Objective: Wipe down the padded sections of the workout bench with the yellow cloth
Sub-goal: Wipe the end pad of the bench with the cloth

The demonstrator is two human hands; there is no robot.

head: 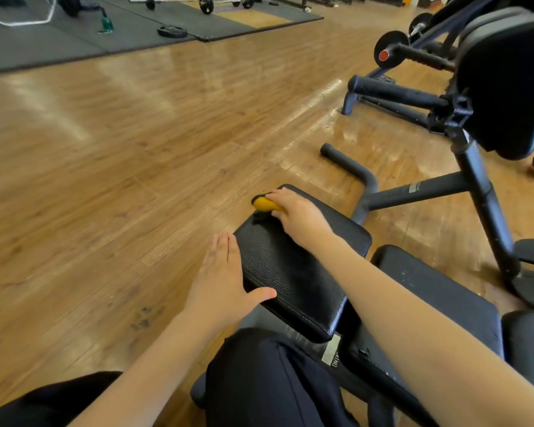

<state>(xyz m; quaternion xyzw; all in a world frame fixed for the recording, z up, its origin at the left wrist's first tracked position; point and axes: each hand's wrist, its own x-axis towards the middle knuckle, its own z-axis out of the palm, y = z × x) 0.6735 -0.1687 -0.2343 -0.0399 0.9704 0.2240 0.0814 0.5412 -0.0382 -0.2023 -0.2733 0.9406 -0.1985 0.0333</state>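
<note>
Item: black padded seat section (293, 272) of a workout bench, grained leather-look vinyl with a stitched edge; long axis runs from the viewer's knees away toward the upper left, far end pointing at the wooden plank floor (105, 149).

Bunched yellow cloth (264, 204): at the pad's far left corner, mostly hidden under the right hand (293, 212), whose fingers curl over and grip it; only one rounded yellow end shows.

Left hand (225, 278): flat, fingers straight and together, lying along the pad's left edge, thumb resting on the top surface.

Second black padded section (438, 291) (dusty, speckled white): to the right, partly covered by the right forearm, cut off below.

Label under the seat: only partly legible.
</note>
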